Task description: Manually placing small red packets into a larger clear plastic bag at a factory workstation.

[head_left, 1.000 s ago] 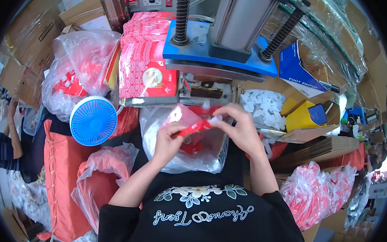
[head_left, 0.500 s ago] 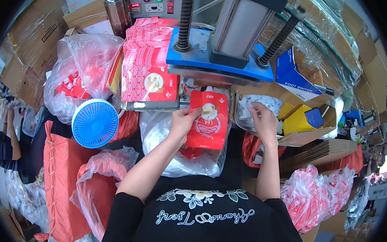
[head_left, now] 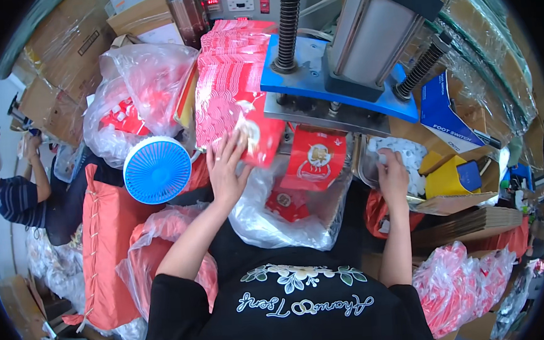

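My left hand (head_left: pixel 225 176) lies with fingers spread on the front of a stack of red and pink patterned pouches (head_left: pixel 220 79). Its fingertips touch a red pouch (head_left: pixel 264 136) at the stack's front, which is tilted and smeared by motion. Another red pouch (head_left: pixel 318 158) with a gold emblem hangs by its upper edge under the press (head_left: pixel 331 113), untouched by either hand. My right hand (head_left: pixel 394 178) is closed in a pinch round a small white plastic piece (head_left: pixel 382 158). It is over a clear tub of white plastic pieces (head_left: pixel 411 155).
Below the press, a plastic-lined box (head_left: pixel 275 229) holds red pouches. A blue fan (head_left: pixel 158 171) stands left of the stack, before a clear bag of red pieces (head_left: pixel 125 116). Right of the tub is a yellow holder (head_left: pixel 450 178). At far left is another person (head_left: pixel 14 186).
My left hand has let go of the red pouch, now hanging under the press, and moved left to the stack. My right hand has closed on a white piece. The view has shifted left.
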`<state>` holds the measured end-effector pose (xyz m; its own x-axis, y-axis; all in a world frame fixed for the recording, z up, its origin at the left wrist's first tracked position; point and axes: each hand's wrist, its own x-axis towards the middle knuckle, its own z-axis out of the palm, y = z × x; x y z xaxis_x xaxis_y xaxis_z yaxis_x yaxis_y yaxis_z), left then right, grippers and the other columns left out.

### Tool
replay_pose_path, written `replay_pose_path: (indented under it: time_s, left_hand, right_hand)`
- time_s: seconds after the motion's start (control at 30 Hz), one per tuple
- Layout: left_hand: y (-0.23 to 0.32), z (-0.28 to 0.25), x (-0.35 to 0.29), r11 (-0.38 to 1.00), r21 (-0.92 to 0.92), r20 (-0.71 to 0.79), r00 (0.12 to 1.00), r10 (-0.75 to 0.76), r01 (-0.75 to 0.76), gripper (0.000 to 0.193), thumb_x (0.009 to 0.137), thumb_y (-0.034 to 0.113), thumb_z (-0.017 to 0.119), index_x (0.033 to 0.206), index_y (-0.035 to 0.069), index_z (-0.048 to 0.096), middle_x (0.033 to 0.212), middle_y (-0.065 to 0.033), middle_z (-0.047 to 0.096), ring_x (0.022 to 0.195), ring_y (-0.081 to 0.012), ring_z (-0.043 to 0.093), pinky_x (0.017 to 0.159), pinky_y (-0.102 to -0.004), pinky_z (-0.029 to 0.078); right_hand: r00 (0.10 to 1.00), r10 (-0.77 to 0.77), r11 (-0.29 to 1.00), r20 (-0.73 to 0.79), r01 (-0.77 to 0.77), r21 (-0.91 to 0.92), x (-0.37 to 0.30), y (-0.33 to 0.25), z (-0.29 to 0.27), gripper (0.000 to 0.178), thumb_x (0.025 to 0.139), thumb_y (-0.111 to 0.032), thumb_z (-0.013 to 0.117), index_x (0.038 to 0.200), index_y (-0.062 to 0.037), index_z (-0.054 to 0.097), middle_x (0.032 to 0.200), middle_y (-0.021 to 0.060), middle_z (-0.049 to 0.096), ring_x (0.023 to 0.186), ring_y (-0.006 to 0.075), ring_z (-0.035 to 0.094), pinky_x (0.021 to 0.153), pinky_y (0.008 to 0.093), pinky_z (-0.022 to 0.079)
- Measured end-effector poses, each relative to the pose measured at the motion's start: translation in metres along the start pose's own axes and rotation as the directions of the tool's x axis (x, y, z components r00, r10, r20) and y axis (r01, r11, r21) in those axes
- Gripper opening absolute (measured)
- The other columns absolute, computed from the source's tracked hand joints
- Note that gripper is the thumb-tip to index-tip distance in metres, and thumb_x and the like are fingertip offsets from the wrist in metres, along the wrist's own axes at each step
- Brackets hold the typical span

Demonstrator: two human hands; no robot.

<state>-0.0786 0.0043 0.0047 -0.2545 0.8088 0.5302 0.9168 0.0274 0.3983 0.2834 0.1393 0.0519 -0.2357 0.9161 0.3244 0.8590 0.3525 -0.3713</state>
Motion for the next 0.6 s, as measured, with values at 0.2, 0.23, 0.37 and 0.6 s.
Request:
replay_pose_path:
  time_s: [0.2,0.23,0.37,0.6]
  left_hand:
    - [0.024,-0.045,0.018,0.890,-0.431,-0.107,0.971,-0.214,0.149,0.010,0.081,0.000,0.070,0.091,0.002,0.072,0.089,-0.0099,0.071,0.084,-0.0213,0.066,0.082,-0.0328,0.048]
    - [0.038,-0.055,0.020,0.799,-0.566,-0.013,0.967,-0.256,0.204,0.010,0.081,0.000,0.072,0.090,0.001,0.072,0.087,-0.0093,0.070,0.081,-0.0181,0.066,0.078,-0.0297,0.048]
    - [0.058,-0.041,0.005,0.666,-0.698,0.199,0.965,-0.172,0.263,0.012,0.083,0.000,0.072,0.095,0.000,0.074,0.088,-0.0054,0.071,0.078,-0.0089,0.064,0.071,-0.0247,0.049]
    - [0.081,-0.001,-0.037,0.475,-0.725,0.520,0.849,-0.097,0.499,0.015,0.088,0.011,0.071,0.094,-0.004,0.072,0.085,-0.0030,0.069,0.079,-0.0089,0.061,0.071,-0.0236,0.048]
  right_hand:
    - [0.983,-0.058,0.980,-0.174,0.090,0.180,-0.001,-0.009,-0.029,0.018,0.091,-0.007,0.063,0.108,-0.0038,0.065,0.092,0.0117,0.055,0.078,0.0255,0.060,0.069,0.0327,0.049]
    - [0.980,-0.073,0.958,-0.183,0.120,0.259,0.000,-0.016,-0.029,0.017,0.092,-0.009,0.063,0.106,-0.0013,0.066,0.096,0.0100,0.057,0.082,0.0226,0.061,0.072,0.0303,0.049]
    - [0.992,-0.123,0.823,0.011,0.096,0.560,0.000,-0.076,-0.039,0.021,0.090,-0.008,0.064,0.109,0.0007,0.066,0.096,0.0077,0.066,0.088,0.0152,0.062,0.078,0.0277,0.049]
    - [0.902,-0.306,0.709,0.304,0.003,0.705,-0.017,-0.120,-0.023,0.020,0.087,-0.012,0.070,0.104,0.0001,0.070,0.095,0.0079,0.071,0.086,0.0126,0.064,0.078,0.0270,0.050]
